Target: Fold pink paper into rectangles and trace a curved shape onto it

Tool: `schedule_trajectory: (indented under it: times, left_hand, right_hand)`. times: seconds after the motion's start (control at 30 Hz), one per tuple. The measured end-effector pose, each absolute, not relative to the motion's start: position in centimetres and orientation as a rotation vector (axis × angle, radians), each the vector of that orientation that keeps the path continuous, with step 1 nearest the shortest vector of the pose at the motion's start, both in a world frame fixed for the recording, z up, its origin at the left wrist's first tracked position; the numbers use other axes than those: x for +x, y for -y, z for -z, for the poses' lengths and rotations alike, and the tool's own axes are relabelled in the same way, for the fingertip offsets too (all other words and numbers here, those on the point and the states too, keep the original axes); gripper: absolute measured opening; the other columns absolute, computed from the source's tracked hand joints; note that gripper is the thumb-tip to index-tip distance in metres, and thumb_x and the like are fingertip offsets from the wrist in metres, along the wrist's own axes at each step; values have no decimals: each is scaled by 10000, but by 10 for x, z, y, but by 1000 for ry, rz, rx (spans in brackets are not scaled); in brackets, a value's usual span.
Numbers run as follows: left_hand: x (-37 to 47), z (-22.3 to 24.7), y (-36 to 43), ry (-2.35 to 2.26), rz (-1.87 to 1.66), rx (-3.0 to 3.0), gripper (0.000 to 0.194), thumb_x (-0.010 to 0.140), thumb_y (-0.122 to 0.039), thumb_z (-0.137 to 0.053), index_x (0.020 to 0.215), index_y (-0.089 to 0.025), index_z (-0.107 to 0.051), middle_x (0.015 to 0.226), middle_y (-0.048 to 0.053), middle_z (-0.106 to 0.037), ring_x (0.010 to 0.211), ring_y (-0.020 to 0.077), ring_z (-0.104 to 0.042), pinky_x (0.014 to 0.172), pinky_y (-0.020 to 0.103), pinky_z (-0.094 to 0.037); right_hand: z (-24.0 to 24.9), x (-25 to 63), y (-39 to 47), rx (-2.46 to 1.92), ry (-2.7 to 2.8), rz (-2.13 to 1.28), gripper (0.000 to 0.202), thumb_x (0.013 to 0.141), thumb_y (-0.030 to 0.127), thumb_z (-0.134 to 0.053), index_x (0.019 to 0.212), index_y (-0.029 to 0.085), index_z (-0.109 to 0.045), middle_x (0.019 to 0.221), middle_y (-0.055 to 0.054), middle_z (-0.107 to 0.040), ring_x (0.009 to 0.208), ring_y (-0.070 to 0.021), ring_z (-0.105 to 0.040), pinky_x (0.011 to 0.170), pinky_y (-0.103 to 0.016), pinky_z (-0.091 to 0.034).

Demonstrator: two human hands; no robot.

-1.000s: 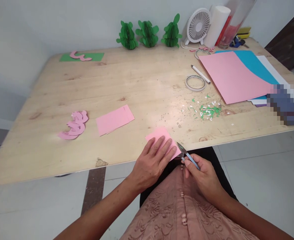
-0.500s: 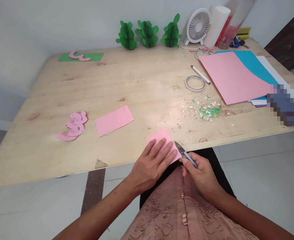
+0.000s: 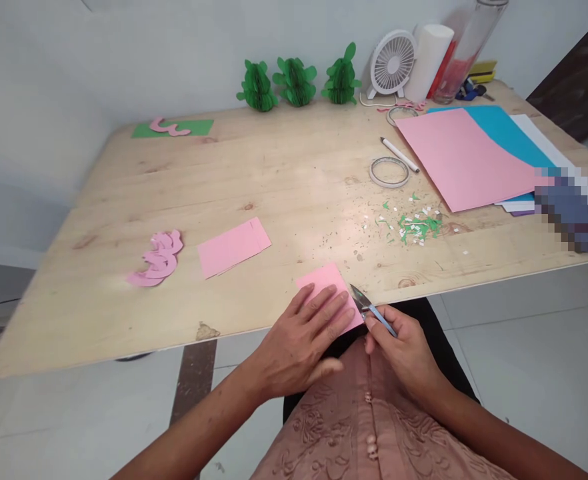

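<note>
My left hand lies flat on a pink paper piece at the table's front edge, fingers spread and thumb apart. Closed round the blue handle of a small cutter or snips is my right hand; the tool's dark blades lie along the paper's right edge. Left of my hands are a stack of pink rectangles and a pile of curvy pink cutouts.
Green and white scraps, a tape roll and a marker lie to the right, near large pink sheets. Green paper figures and a white fan stand at the back. A green strip lies back left.
The view has shifted slightly. My left thumb now sticks out to the right, below the paper. My right hand and the tool have hardly moved.
</note>
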State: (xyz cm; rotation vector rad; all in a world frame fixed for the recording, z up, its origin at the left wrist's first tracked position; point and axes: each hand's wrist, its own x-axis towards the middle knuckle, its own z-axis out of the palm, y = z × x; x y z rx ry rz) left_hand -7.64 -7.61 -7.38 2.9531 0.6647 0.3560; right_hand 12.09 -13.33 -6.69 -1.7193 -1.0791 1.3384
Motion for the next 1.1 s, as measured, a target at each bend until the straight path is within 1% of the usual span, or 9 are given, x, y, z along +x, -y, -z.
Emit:
schedule_trajectory:
  times: [0.07,0.13,0.23,0.4,0.57,0.67,0.73,0.87,1.1]
  left_hand:
    - [-73,71,75,-833,-364,2897,738,910,-589,-342,1443,-83,-275,1482,174,-354,1418,326,-200,1139,537,-197]
    - [-68,71,73,-1099,-394,2838,687,939,-483,-351,1465,-66,-204,1484,191,-341,1418,328,-197,1129,544,-200]
    - [-61,75,72,-1281,-361,2815,610,949,-396,-358,1464,-96,-226,1481,161,-362,1404,304,-255,1131,523,-207]
    - [-60,79,75,-1234,-244,2885,599,947,-440,-345,1435,-94,-303,1494,122,-353,1407,281,-254,1145,489,-194]
    - [-61,81,77,-1221,-189,2901,647,936,-490,-350,1452,-108,-267,1511,103,-325,1419,277,-217,1155,504,-144]
    - [-60,82,77,-1215,-160,2899,667,931,-499,-357,1460,-109,-245,1522,97,-303,1422,274,-208,1154,511,-135]
    - [-60,81,77,-1213,-150,2897,655,939,-491,-341,1461,-109,-242,1526,94,-293,1422,272,-208,1152,512,-138]
    - [-61,80,77,-1203,-161,2892,630,952,-482,-314,1458,-112,-251,1530,90,-283,1421,269,-211,1153,510,-133]
    - [-62,83,77,-1203,-199,2902,630,950,-484,-321,1460,-120,-252,1525,89,-298,1423,267,-207,1154,514,-143]
  right_hand:
    - [67,120,133,-1716,1067,-1340,342,865,403,-509,588,203,-522,549,10,-563,577,-141,-497,625,-260,-382]
    - [66,119,134,-1715,1057,-1334,326,867,397,-511,609,199,-539,554,11,-571,576,-137,-497,623,-255,-379]
    - [67,118,138,-1710,1054,-1338,313,866,402,-515,634,196,-556,556,13,-583,561,-131,-496,608,-249,-379]
    - [73,116,148,-1669,1036,-1406,304,868,424,-513,667,198,-550,549,15,-592,534,-130,-501,548,-241,-369]
    - [76,112,149,-1654,1002,-1371,222,864,398,-525,790,192,-567,534,28,-585,541,-132,-525,587,-243,-402]
    - [74,109,145,-1658,979,-1377,205,861,385,-525,815,189,-567,548,26,-592,505,-122,-496,544,-238,-387]
    - [72,108,143,-1670,978,-1371,211,859,383,-523,786,190,-569,543,26,-587,487,-118,-478,531,-238,-381]
    - [69,110,144,-1717,1025,-1283,259,854,382,-531,676,196,-562,520,23,-561,544,-134,-511,605,-249,-408]
    - [70,109,141,-1746,1089,-1207,278,865,367,-513,653,195,-567,539,19,-562,557,-135,-495,624,-256,-389]
